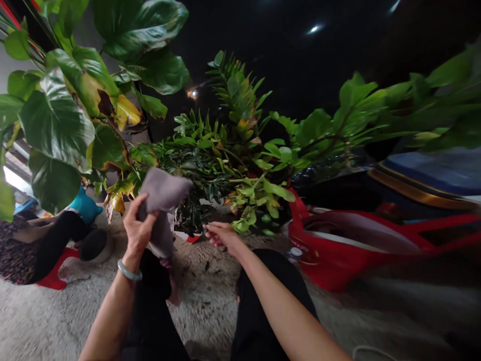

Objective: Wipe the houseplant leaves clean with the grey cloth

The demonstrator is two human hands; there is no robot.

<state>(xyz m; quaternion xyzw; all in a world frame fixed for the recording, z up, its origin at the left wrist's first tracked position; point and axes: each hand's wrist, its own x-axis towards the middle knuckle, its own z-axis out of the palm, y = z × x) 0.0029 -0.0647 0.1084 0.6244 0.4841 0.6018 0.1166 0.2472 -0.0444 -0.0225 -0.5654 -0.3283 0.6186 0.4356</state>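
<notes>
Nearest to us are the black trousers (154, 321) of the person, knees apart above the rough floor (203, 286). On the left wrist sits a pale bangle (130, 272); that hand (137, 228) is closed round a grey cloth (165, 193), which stands up above the thumb and hangs down below it. The right hand (225, 235) reaches forward, fingers curled, tips close together beside the dark leaves; we cannot tell whether they pinch anything. Just beyond, between the hands, we see a white box (193, 238) with red on it, its print too small to read. At right stands a red bag (338, 268), with a small white label (295, 252) near its left end that we cannot make out. At left, another person (45, 245) sits on a red stool (56, 275) by a grey bowl (101, 250). Behind, leafy plants (225, 135) spread before a dark wall (338, 55).
</notes>
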